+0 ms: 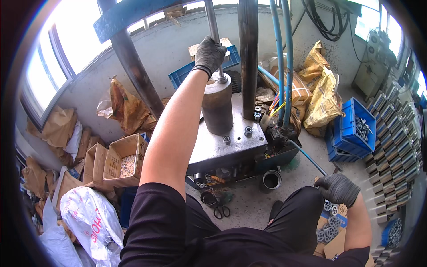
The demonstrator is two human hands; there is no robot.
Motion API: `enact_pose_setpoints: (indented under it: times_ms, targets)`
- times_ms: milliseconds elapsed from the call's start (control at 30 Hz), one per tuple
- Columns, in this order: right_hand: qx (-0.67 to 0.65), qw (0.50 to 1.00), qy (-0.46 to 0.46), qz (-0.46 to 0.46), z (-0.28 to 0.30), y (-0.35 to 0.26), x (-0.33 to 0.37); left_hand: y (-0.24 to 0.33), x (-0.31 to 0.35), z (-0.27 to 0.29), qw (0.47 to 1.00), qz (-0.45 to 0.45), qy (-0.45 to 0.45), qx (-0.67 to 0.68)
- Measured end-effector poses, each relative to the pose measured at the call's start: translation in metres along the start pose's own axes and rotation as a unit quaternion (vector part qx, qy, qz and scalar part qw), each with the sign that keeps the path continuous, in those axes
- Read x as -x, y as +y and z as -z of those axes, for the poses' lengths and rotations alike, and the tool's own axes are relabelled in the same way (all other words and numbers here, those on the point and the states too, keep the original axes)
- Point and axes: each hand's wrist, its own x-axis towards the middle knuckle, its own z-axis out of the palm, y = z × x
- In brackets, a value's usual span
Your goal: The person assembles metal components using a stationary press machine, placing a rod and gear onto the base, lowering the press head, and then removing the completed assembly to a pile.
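My left hand (210, 55), in a dark grey glove, reaches up and wraps round an upright metal rod (212, 22). Below it the rod runs down into the top of a thick grey metal cylinder (217, 109). That cylinder stands on the steel bed (209, 149) of a press, where small ring-shaped parts (248, 131) lie near the front. To the right, my right hand (339, 189), gloved too, is closed at the end of a blue lever (307, 155) that slants down from the press's side. Its fingers partly hide the lever's end.
Dark posts (248, 58) and blue pipes (288, 66) rise beside the bed. Blue crates (356, 127) and stacked metal tubes (391, 155) stand at right. Cardboard boxes (111, 164) and a white sack (89, 218) are left. A black-rimmed metal cup (271, 180) and scissors (221, 212) lie below.
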Motion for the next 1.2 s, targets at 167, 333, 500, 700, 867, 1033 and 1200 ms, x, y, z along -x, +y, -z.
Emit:
enact_pose_setpoints:
  times_ms: [167,333,500,700,867,1033,1200]
  targets:
    - [-0.023,0.998,0.055,-0.011,0.000,-0.002,-0.003,-0.005,-0.001,0.000,1.000,-0.009,0.005,-0.005]
    - [-0.023,0.980,0.196,0.032,0.001,-0.007,-0.005,-0.003,-0.003,-0.004,1.000,0.015,0.002,0.020]
    - [0.105,0.908,0.400,0.067,0.055,-0.017,-0.066,-0.002,0.007,0.004,1.000,0.013,0.013,0.011]
    - [0.112,0.855,0.501,0.073,0.125,-0.001,-0.160,-0.005,0.007,-0.001,0.998,0.020,0.016,0.056]
    - [0.158,0.877,0.454,-0.019,0.144,0.008,-0.187,-0.007,0.022,0.004,0.997,-0.052,0.052,0.034]
    - [0.145,0.880,0.451,-0.037,0.139,0.001,-0.180,-0.022,0.068,0.000,0.950,-0.082,0.014,0.302]
    - [0.126,0.880,0.457,-0.041,0.130,0.004,-0.170,0.000,0.181,0.006,0.882,-0.228,0.184,0.369]
